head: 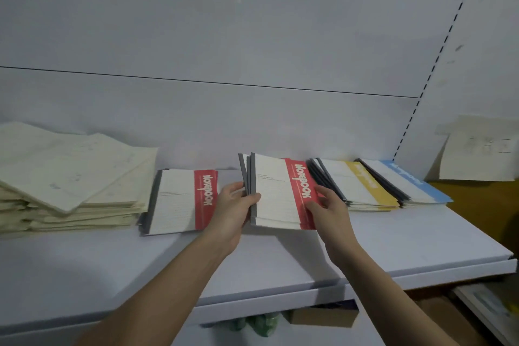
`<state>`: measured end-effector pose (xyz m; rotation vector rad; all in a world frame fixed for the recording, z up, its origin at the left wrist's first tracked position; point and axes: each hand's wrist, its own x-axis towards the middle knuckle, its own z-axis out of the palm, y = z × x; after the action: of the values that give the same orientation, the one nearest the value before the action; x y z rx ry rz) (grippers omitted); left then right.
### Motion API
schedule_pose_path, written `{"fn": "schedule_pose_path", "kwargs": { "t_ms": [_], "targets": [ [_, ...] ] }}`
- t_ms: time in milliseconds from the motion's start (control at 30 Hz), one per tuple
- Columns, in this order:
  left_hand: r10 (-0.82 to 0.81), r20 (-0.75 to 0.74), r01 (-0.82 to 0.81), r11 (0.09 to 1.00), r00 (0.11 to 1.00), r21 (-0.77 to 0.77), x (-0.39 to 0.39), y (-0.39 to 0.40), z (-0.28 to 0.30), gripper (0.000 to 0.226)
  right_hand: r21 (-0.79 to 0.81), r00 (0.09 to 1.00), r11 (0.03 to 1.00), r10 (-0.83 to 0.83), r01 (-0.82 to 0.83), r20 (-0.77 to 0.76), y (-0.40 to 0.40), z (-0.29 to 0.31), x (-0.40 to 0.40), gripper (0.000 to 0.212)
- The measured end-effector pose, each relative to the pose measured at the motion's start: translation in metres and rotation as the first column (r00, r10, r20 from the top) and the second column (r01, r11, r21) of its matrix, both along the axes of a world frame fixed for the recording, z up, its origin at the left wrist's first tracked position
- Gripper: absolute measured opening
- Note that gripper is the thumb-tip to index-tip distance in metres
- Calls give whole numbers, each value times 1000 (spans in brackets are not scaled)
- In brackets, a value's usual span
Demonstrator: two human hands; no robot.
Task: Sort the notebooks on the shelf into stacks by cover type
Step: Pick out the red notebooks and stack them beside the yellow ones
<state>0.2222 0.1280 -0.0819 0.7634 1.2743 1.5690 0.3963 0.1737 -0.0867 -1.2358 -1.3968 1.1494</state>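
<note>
The left hand (234, 205) grips the spines of a red-banded notebook bundle (278, 194); the right hand (327, 205) rests open on its red edge. The bundle looks fanned, so some notebooks may slip out and mix with the yellow stack (362, 185).

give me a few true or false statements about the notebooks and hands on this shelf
1. The left hand grips a bunch of red-banded notebooks by the grey spine edge. True.
2. The yellow-banded stack lies left of the cream paper pile. False: it lies to the right, between the held bunch and the blue-banded stack.
3. The right hand touches the red band of the held bunch. True.
4. The red-banded stack on the shelf stands upright. False: it lies flat.
</note>
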Motion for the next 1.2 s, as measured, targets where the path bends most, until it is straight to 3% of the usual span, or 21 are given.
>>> {"fn": "schedule_pose_path", "kwargs": {
  "t_ms": [67,133,200,233,267,333,467,533,700,900,1200],
  "targets": [
    [20,-124,-19,1000,992,8,11,23,-1,31,28,993,1000,3,-6,121,27,0,5,30],
    [82,-364,-84,996,928,9,17,43,-9,21,88,913,995,2,-42,409,51,-1,4,32],
    [154,-694,-196,980,703,20,17,59,-22,13,201,678,975,-85,-94,730,68,-5,-1,33],
    [158,-797,-236,972,583,20,15,62,-29,11,263,570,957,-151,-119,808,71,-8,-3,36],
    [139,-833,-246,969,535,3,14,63,-34,12,317,517,939,-207,-133,831,72,-13,-6,39],
    [76,-813,-183,982,577,-38,12,62,-35,24,366,537,922,-246,-128,807,72,-24,-9,40],
    [-21,-797,-36,998,604,-53,13,53,-30,50,367,720,928,-209,-68,661,78,-39,-4,36],
    [-89,-794,35,996,602,-86,16,50,-29,56,366,765,929,-203,-46,612,82,-40,-1,35],
    [-189,-860,115,982,474,-153,17,55,-35,80,365,772,927,-173,-81,611,87,-42,2,31],
    [-166,-904,57,986,393,-156,27,52,-31,77,410,819,900,-121,-148,561,97,-48,13,21],
    [-99,-901,33,995,421,-94,31,52,-32,74,447,696,882,-227,-150,682,98,-47,5,28]
  ]
}}
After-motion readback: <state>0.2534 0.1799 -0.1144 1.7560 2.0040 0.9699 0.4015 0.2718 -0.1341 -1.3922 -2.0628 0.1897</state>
